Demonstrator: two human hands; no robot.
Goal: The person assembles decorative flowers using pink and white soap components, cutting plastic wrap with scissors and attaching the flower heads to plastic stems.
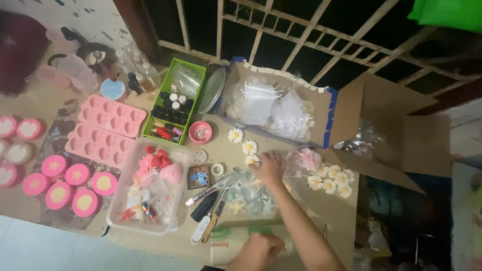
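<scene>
My right hand point(269, 167) reaches forward over a clear bag of pale star-shaped pieces point(249, 199). Its fingertips pinch the nearest white daisy point(252, 159), the last in a short row of three daisies point(235, 134). My left hand point(260, 249) lies curled near the table's front edge on a white bag with green print point(232, 240). Whether it grips the bag is hidden. A larger cluster of daisies point(331, 178) lies to the right of my right hand, beside a pink-filled clear bag point(305, 159).
A clear tub of small trinkets point(150, 185), pink moulds point(108, 130), round pink pieces point(65, 183), a green basket of bottles point(173, 108) and tools point(208, 216) lie to the left. Open cardboard boxes point(281, 103) stand behind. The table edge drops off at the right.
</scene>
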